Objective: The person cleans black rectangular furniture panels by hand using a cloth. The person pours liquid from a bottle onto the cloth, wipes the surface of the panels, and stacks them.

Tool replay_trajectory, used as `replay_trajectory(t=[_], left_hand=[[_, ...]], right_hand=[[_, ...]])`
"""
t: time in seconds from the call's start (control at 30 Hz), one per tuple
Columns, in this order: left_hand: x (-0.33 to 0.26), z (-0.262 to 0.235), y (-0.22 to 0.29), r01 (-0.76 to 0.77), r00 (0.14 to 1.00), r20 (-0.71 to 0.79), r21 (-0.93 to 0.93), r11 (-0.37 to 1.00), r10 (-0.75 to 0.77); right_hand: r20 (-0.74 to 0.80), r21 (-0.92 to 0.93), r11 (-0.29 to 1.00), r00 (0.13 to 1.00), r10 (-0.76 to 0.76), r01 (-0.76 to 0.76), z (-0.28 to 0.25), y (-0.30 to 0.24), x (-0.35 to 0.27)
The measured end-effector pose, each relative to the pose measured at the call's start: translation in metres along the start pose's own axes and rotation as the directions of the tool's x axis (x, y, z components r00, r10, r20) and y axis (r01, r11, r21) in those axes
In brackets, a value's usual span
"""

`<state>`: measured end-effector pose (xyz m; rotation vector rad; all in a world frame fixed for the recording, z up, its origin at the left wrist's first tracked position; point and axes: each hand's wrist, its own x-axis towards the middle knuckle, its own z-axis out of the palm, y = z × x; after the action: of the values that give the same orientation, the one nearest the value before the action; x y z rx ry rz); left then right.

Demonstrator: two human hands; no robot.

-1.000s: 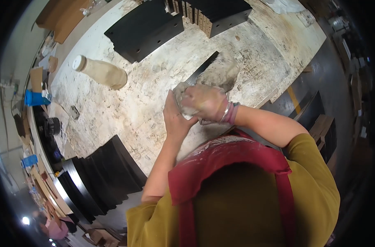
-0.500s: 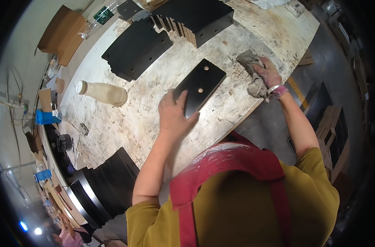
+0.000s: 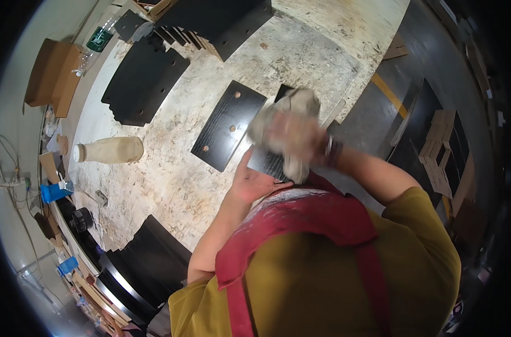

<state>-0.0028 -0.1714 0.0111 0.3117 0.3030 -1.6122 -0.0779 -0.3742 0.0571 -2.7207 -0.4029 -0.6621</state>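
My right hand, smeared by motion, is closed on a grey-beige rag. The rag covers much of a narrow black panel at the table's near edge. At that panel's near left corner, my left hand holds it, one finger along the side and the thumb along the near end. Just left of both hands a black panel with round holes lies flat, light glinting off its face.
A squat bottle with cloudy liquid lies on the stained table. Beyond stand a notched black panel and a stack of black boards. More black panels lean at the near left. An open cardboard box sits far left.
The rag in my right hand has come left from the table edge onto a panel. My left hand has moved nearer my body, off the holed panel. A second panel now shows under the rag.
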Motion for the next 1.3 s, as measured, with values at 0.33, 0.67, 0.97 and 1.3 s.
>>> replay_trajectory(t=[0.33,0.67,0.97,1.3], left_hand=[[0.01,0.012,-0.002,0.038,0.998,0.052,-0.173,0.984,-0.03],[0.014,0.011,0.007,0.082,0.993,0.092,-0.072,0.994,-0.075],[0.026,0.014,0.01,0.117,0.986,0.138,-0.205,0.972,-0.09],[0.027,0.014,0.007,0.057,0.998,0.024,-0.144,0.988,-0.054]], right_hand=[[-0.018,0.182,0.981,0.997,0.071,-0.067,-0.003,0.052,0.003],[0.141,0.065,0.969,0.964,0.227,-0.237,-0.02,0.039,0.011],[0.038,-0.136,0.776,0.78,0.625,-0.616,-0.027,0.126,-0.037],[0.005,-0.141,0.91,0.919,0.394,-0.39,-0.001,0.033,-0.043]])
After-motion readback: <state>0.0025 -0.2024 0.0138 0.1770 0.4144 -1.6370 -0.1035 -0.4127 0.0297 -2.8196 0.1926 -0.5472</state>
